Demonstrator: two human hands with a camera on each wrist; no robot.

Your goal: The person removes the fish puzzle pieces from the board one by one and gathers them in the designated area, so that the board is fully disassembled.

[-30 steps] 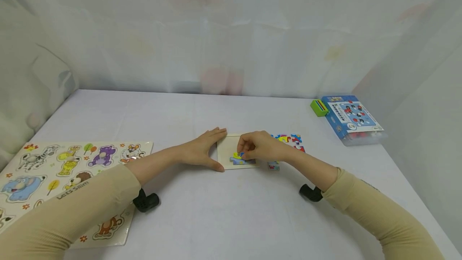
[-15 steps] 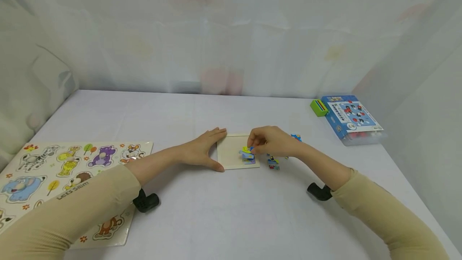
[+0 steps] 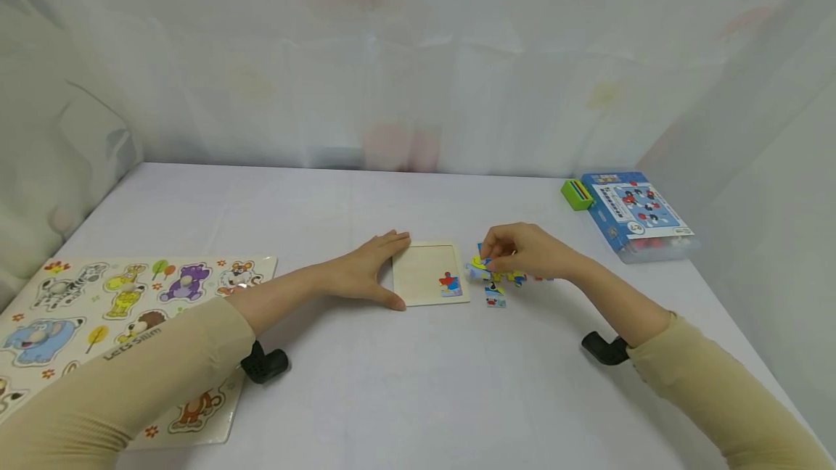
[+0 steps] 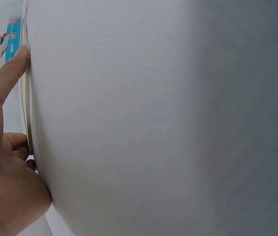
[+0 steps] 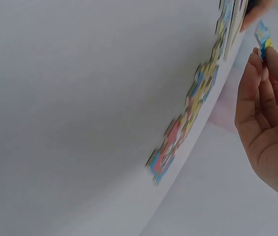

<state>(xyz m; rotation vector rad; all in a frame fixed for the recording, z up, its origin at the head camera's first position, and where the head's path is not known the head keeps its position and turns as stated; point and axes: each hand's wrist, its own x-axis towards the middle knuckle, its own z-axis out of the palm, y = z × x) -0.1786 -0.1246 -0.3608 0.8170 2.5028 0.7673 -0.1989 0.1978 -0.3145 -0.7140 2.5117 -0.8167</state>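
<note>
A square wooden puzzle tray (image 3: 418, 260) lies mid-table, with a red and blue puzzle piece (image 3: 449, 286) in its lower right corner. My left hand (image 3: 362, 270) rests at the tray's left side, thumb and fingers spread straight; its thumb (image 4: 11, 71) touches the tray's edge in the left wrist view. Just right of the tray, my right hand (image 3: 525, 249) pinches a blue and yellow puzzle piece (image 5: 263, 42) between thumb and fingertips, raised above the table. Beneath and beside that hand lie several loose puzzle pieces (image 3: 496, 296), partly hidden by it.
A large animal puzzle board (image 3: 189, 281) lies at the left, partly under my left forearm. Toward the back right are a blue box (image 3: 636, 216) with a clear base and a small green block (image 3: 578, 195). White curtains hang behind the table.
My right hand has moved right, from over the tray to above the loose pieces, carrying the blue and yellow puzzle piece. A piece in the tray's corner is now uncovered. The left hand stays put.
</note>
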